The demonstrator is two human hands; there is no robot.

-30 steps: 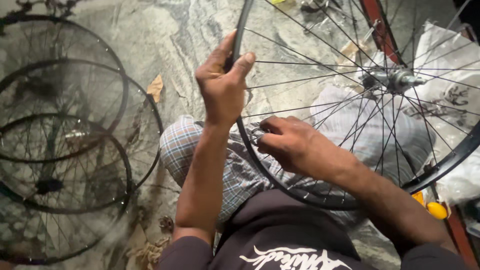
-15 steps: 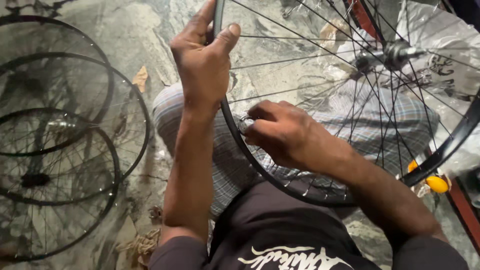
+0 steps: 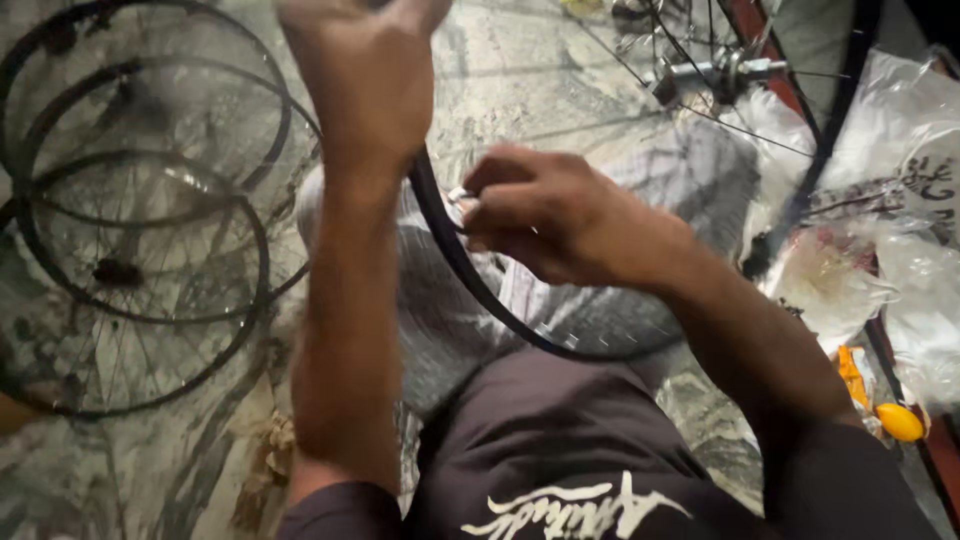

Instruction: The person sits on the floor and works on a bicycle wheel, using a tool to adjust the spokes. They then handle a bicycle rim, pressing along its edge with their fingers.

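The big black wheel rim [image 3: 470, 275] fills the middle and right of the frame, standing on edge over the person's lap, its curve sweeping from the upper centre down through the middle and back up along the right edge; its hub [image 3: 712, 72] sits in the upper right with thin spokes fanning out from it. In the left half, a stack of spare wheels [image 3: 140, 230] lies flat on the marbled floor [image 3: 520, 70], well apart from the work. White plastic bags [image 3: 900, 150] bunch up on the right side. Now the hands: the left hand [image 3: 365, 75], upper centre, is wrapped around the rim from above, fingers closed on it, steadying it. The right hand [image 3: 545, 215], at the centre of the frame, sits just right of the rim's inner edge, fingertips pinched together on a small shiny piece [image 3: 460, 197] right against the rim, too blurred to name. So the spot being worked lies to the left of the right hand, below the left hand's grip, and the right hand is plainly the nearer one.
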